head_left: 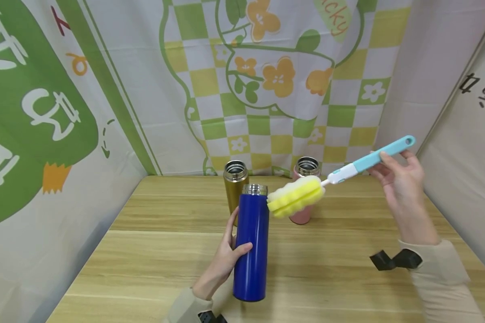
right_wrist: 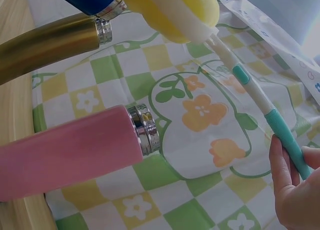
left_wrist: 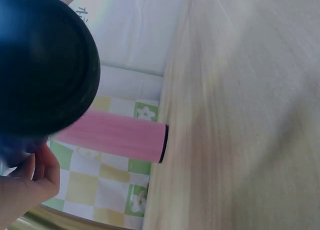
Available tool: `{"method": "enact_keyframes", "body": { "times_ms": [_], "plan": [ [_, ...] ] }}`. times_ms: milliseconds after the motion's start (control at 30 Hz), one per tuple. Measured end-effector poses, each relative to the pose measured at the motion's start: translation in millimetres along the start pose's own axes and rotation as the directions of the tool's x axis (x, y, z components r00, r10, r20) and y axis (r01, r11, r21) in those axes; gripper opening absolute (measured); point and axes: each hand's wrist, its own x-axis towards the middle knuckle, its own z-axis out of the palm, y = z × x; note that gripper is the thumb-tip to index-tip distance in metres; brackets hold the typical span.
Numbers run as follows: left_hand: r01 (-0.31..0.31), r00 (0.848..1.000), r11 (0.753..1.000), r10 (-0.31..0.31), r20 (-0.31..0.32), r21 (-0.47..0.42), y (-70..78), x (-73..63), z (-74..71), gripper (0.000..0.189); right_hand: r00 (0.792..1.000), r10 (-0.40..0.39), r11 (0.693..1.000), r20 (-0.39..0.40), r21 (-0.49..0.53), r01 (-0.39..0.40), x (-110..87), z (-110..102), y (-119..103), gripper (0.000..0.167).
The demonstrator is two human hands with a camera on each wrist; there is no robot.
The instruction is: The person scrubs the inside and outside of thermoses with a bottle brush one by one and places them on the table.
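Observation:
My left hand (head_left: 223,264) grips a blue thermos bottle (head_left: 251,246) around its middle, lidless, with its steel mouth up. In the left wrist view the dark base of the blue bottle (left_wrist: 45,65) faces the camera, raised off the wooden table. My right hand (head_left: 404,184) pinches the light blue handle of a bottle brush (head_left: 372,160). The brush's yellow and white sponge head (head_left: 295,197) points left and down, its tip right beside the blue bottle's neck. In the right wrist view the thumb and fingers hold the brush handle (right_wrist: 286,140) near its end.
A gold thermos bottle (head_left: 233,184) stands open behind the blue one. Farther right, a pink thermos bottle (head_left: 301,216) also stands lidless, partly behind the sponge. Patterned cloth (head_left: 266,134) hangs at the back edge of the wooden table (head_left: 157,251), with printed cloth on both sides.

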Motion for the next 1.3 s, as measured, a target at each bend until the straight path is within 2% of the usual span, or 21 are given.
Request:
{"method": "enact_keyframes", "body": {
  "times_ms": [133, 233, 333, 400, 533, 667, 767, 967, 1300],
  "plan": [
    [-0.022, 1.0, 1.0, 0.022, 0.009, -0.015, 1.9, -0.4, 0.1, 0.083, 1.0, 0.016, 1.0, 0.003, -0.006, -0.016, -0.9, -2.9, -1.3, 0.037],
    [-0.035, 0.998, 0.995, 0.038, 0.039, -0.094, 6.2, -1.5, 2.4, 0.077, 1.0, 0.026, 1.0, 0.007, 0.005, -0.026, -1.6, -5.3, -2.5, 0.034],
    [-0.01, 0.998, 0.982, 0.021, 0.058, -0.189, 10.4, -2.5, 5.5, 0.068, 0.999, 0.029, 1.0, 0.013, 0.012, -0.029, -1.9, -6.6, -2.7, 0.033],
    [0.02, 0.999, 0.977, -0.01, 0.047, -0.212, 11.9, -2.7, 7.2, 0.064, 0.999, 0.027, 1.0, 0.018, 0.008, -0.027, -2.1, -6.8, -2.1, 0.032],
    [0.059, 0.998, 0.984, -0.061, -0.007, -0.167, 10.7, -2.4, 8.9, 0.068, 1.0, 0.02, 1.0, 0.023, -0.002, -0.02, -2.9, -7.2, -0.7, 0.031],
    [0.041, 0.998, 0.992, -0.046, -0.032, -0.121, 7.4, -1.0, 9.0, 0.08, 1.0, 0.015, 1.0, 0.021, -0.019, -0.015, -3.3, -6.8, -0.7, 0.032],
    [0.033, 0.998, 0.992, -0.039, -0.043, -0.119, 5.8, -0.7, 8.9, 0.08, 1.0, 0.017, 1.0, 0.021, -0.016, -0.017, -2.6, -5.4, -1.1, 0.032],
    [0.047, 0.998, 0.992, -0.052, -0.044, -0.113, 8.0, -2.1, 10.6, 0.079, 1.0, 0.011, 1.0, 0.028, -0.005, -0.011, 0.1, -1.7, 0.0, 0.031],
    [0.011, 1.0, 0.991, -0.014, -0.023, -0.132, 9.4, -1.7, 10.7, 0.079, 0.999, 0.016, 0.998, 0.049, -0.065, -0.012, -0.8, 2.7, 5.4, 0.039]
  ]
}}
